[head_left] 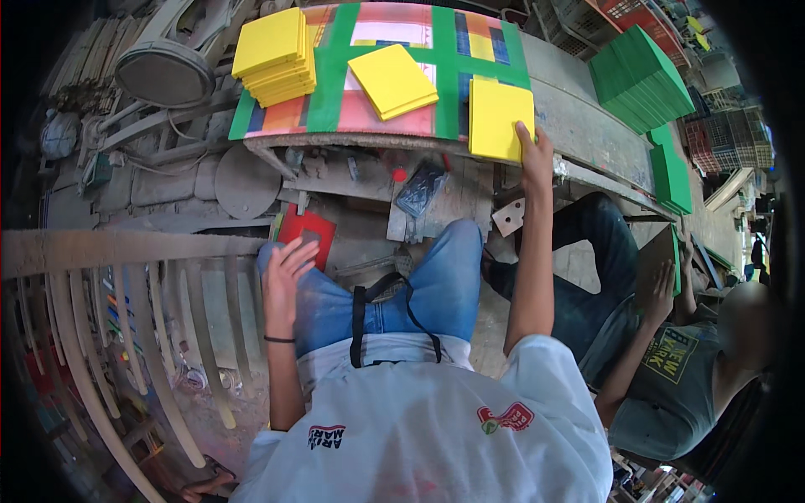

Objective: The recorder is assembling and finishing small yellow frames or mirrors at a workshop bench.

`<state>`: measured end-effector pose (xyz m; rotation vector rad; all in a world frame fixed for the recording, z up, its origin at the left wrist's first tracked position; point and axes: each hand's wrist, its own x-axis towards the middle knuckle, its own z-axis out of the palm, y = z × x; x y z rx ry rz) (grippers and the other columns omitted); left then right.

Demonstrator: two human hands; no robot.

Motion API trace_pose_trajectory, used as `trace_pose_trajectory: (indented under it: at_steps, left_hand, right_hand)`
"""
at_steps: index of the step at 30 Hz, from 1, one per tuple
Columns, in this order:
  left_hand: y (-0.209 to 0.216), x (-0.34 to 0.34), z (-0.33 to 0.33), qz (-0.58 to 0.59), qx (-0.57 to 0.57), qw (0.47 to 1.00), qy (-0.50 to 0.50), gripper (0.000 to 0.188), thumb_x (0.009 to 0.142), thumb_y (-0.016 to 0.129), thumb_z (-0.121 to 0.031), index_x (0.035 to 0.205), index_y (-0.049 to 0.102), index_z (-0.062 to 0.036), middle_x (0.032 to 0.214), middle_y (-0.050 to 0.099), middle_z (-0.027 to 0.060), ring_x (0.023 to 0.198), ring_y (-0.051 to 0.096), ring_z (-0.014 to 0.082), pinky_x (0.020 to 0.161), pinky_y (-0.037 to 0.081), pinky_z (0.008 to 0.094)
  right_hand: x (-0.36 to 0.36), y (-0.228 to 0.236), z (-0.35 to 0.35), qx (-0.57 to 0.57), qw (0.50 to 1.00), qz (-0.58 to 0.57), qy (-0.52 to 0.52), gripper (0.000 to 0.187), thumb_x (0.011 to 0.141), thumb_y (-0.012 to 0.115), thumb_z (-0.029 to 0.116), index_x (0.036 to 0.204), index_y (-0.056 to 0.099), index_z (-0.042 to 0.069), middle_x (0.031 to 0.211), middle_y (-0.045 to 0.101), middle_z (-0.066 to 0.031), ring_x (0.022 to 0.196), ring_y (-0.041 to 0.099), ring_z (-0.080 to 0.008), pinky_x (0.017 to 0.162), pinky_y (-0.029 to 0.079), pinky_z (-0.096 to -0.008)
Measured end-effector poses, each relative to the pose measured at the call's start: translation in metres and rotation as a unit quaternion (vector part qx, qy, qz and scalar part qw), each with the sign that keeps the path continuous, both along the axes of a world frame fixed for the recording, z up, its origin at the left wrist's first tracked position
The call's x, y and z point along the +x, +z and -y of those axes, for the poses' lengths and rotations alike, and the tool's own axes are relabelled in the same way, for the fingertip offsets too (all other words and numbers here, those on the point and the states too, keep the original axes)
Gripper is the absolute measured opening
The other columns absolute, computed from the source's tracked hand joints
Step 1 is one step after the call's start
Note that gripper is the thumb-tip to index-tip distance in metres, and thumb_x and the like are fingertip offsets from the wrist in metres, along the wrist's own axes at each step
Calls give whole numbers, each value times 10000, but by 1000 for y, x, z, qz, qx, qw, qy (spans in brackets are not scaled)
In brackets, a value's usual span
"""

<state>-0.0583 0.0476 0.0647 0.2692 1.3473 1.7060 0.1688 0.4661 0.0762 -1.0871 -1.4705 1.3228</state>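
My right hand (537,155) reaches forward to a small pile of yellow rectangular boards (501,113) at the right end of the patterned cover. Its thumb lies on top of the near right corner and its fingers are at the edge, gripping there. My left hand (289,281) is raised over my left thigh, fingers stretched out, with nothing in it. Two more yellow boards (392,80) lie askew in the middle of the cover. A taller yellow stack (270,59) stands at the left.
A pink and green patterned cover (335,113) lies over the bench. Green boards (641,80) are stacked at the far right. Close on my right, a seated person (671,360) holds a green-edged board (660,256). A slatted wooden piece (126,251) stands at my left.
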Motion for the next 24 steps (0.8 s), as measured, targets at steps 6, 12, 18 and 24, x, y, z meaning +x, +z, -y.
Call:
trace_pose_trajectory:
  at_steps: [6, 12, 18, 24]
  left_hand:
    - [-23, -11, 122, -26, -196, 974, 113, 545, 970, 384, -417, 1264, 482, 30, 1155, 626, 157, 1070, 598, 213, 903, 436, 315]
    - [-59, 85, 298, 107, -521, 829, 172, 417, 875, 502, -415, 1129, 568, -91, 829, 658, 68, 669, 597, 159, 608, 474, 349]
    - [58, 206, 281, 164, -578, 785, 150, 397, 883, 484, -452, 947, 620, -84, 814, 649, 55, 680, 619, 192, 604, 496, 370]
    - [158, 228, 236, -77, -512, 853, 65, 430, 857, 521, -372, 1106, 620, -35, 931, 674, 96, 812, 629, 199, 725, 501, 351]
  right_hand:
    - [-23, 1, -55, 110, 917, 382, -18, 433, 816, 701, 314, 1056, 636, -40, 972, 672, -177, 817, 642, -267, 759, 488, -335]
    - [37, 17, -6, 101, 976, 185, -49, 311, 867, 637, 186, 1089, 619, -32, 993, 661, -123, 947, 609, -222, 868, 462, -336]
    - [161, 5, 127, 96, 971, 56, 211, 310, 885, 627, 282, 704, 623, 30, 701, 615, -52, 623, 588, -162, 558, 480, -299]
    - [264, -16, 211, -236, 891, 196, 334, 64, 842, 566, 46, 807, 601, 6, 687, 618, -81, 548, 560, -128, 450, 428, -246]
